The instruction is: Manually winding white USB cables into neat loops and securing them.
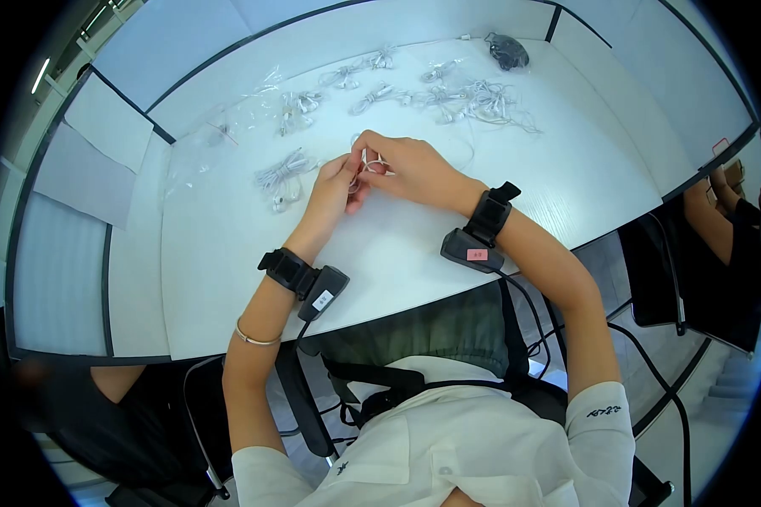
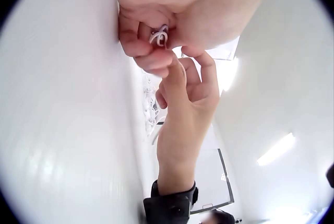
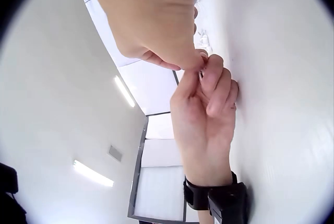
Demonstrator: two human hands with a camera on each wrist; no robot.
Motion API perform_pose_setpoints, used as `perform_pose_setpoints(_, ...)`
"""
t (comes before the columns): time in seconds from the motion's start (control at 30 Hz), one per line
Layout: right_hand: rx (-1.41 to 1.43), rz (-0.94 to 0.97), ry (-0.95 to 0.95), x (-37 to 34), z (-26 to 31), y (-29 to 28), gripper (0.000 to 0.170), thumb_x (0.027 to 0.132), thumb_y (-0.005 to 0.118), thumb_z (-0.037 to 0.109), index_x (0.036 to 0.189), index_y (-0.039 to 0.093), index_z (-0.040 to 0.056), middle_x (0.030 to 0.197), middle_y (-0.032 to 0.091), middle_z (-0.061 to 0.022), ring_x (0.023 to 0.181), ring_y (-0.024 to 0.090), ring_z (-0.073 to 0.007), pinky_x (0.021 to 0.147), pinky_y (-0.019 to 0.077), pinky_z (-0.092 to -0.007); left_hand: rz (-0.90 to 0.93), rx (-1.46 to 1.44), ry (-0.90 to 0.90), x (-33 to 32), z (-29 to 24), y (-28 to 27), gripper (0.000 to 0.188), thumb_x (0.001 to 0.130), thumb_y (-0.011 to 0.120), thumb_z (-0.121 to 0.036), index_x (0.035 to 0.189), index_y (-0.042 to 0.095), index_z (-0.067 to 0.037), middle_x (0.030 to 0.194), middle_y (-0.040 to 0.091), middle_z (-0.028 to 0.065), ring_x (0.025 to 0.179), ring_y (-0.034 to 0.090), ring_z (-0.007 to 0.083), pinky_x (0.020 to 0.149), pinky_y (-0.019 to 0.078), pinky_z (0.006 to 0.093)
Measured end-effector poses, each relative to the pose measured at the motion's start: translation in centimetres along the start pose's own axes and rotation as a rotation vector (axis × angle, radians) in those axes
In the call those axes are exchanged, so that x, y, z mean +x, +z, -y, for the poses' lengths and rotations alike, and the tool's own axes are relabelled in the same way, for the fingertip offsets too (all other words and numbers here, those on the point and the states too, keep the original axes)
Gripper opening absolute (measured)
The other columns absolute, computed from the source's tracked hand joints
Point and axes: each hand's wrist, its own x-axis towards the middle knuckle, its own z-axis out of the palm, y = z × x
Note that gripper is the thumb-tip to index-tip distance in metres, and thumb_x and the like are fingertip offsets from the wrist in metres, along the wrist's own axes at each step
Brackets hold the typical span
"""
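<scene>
My two hands meet over the white table (image 1: 397,262), working on a thin white cable (image 2: 159,37). Curled fingers of my left hand (image 1: 333,186) hold small loops of it, as the left wrist view shows. My right hand (image 1: 418,171) pinches the same cable at the left fingertips. In the right wrist view a length of cable trails past the back of the right hand. Much of the cable is hidden inside the fingers. Just left of the left hand lies a bundled white cable (image 1: 283,175).
Several more bundled white cables (image 1: 372,98) lie across the back of the table, with a loose tangle (image 1: 490,103) at right. Clear plastic bags (image 1: 228,127) are at back left, a black bundle (image 1: 507,51) at back right. Low partition walls (image 1: 448,21) enclose the table.
</scene>
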Motion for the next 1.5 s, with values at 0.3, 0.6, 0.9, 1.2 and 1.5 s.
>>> perform_pose_setpoints(0.3, 0.273, -0.058, 0.037, 0.4, -1.0, -0.5, 0.020, 0.086, 0.056, 0.016, 0.103, 0.050, 0.0082, 0.078, 0.055, -0.0009, 0.062, 0.048, -0.0090, 0.056, 0.0391, -0.0235, 0.008, -0.058, -0.077, -0.2, -0.4, 0.0, 0.024, 0.094, 0.038, -0.025, 0.078, 0.047, -0.010, 0.060, 0.032, -0.0079, 0.047, 0.023, 0.0011, 0.041, 0.0180, 0.0173)
perform_pose_setpoints(0.6, 0.288, -0.110, 0.047, 0.6, -1.1, -1.0, 0.023, 0.087, 0.057, 0.021, 0.105, 0.051, 0.0086, 0.077, 0.055, 0.0003, 0.056, 0.041, -0.0057, 0.052, 0.0340, -0.0214, 0.169, -0.096, -0.098, -0.3, -0.9, -0.5, 0.025, 0.092, 0.038, -0.026, 0.072, 0.041, -0.012, 0.059, 0.028, -0.0078, 0.047, 0.020, 0.0023, 0.043, 0.0132, 0.0195)
perform_pose_setpoints(0.9, 0.002, -0.079, 0.030, 0.4, -2.1, -2.0, 0.023, 0.086, 0.057, 0.026, 0.099, 0.060, 0.0074, 0.083, 0.054, -0.0011, 0.064, 0.044, -0.0098, 0.058, 0.0361, -0.0240, 0.377, -0.155, -0.142, -0.3, -1.0, -1.0, 0.029, 0.093, 0.039, -0.029, 0.069, 0.035, -0.013, 0.058, 0.024, -0.0075, 0.047, 0.019, 0.0028, 0.042, 0.0121, 0.0206)
perform_pose_setpoints(1.2, 0.137, 0.108, -0.023, 0.0, -1.5, -1.7, 0.026, 0.084, 0.058, 0.027, 0.100, 0.060, 0.0067, 0.098, 0.059, -0.0043, 0.085, 0.051, -0.0162, 0.079, 0.0424, -0.0306, 0.185, -0.163, -0.140, -0.4, -1.0, -0.4, 0.025, 0.093, 0.039, -0.027, 0.072, 0.039, -0.013, 0.059, 0.025, -0.0077, 0.046, 0.018, 0.0024, 0.041, 0.0126, 0.0198)
perform_pose_setpoints(1.5, 0.391, 0.109, 0.104, 0.5, -2.5, -1.8, 0.018, 0.087, 0.056, 0.019, 0.093, 0.061, 0.0025, 0.077, 0.060, -0.0041, 0.065, 0.051, -0.0108, 0.064, 0.0441, -0.0254, 0.218, -0.149, -0.129, -0.5, -1.2, -0.4, 0.025, 0.094, 0.038, -0.026, 0.075, 0.043, -0.010, 0.060, 0.027, -0.0078, 0.048, 0.020, 0.0024, 0.043, 0.0142, 0.0194)
